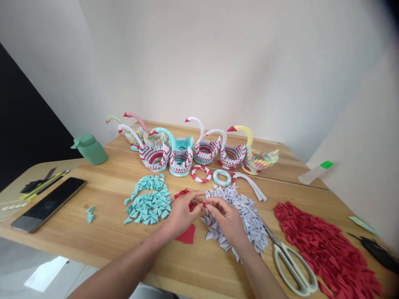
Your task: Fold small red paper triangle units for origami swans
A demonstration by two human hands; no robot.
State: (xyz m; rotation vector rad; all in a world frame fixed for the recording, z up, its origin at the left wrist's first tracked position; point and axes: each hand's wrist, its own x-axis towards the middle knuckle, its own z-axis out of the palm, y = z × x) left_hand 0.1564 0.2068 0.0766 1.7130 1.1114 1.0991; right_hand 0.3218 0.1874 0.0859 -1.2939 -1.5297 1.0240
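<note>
My left hand (pixel 182 209) and my right hand (pixel 228 216) meet at the table's middle, fingertips pinched on a small red paper piece (pixel 205 204). Fingers hide most of that piece, so its exact fold cannot be made out. Under my left wrist lies a flat red paper slip (pixel 187 235). Behind my left hand, red folded pieces (pixel 181 193) are partly covered. White folded paper triangles (pixel 251 218) spread beneath and around my right hand. To the left of my hands is a heap of turquoise paper triangles (pixel 149 205).
Several paper swans (pixel 207 150) stand along the back, with two paper rings (pixel 201 174) and a white swan neck (pixel 251 185) before them. Scissors (pixel 293 265) and a red triangle pile (pixel 324 245) lie right. A phone (pixel 50 203) and green pot (pixel 90 149) are left.
</note>
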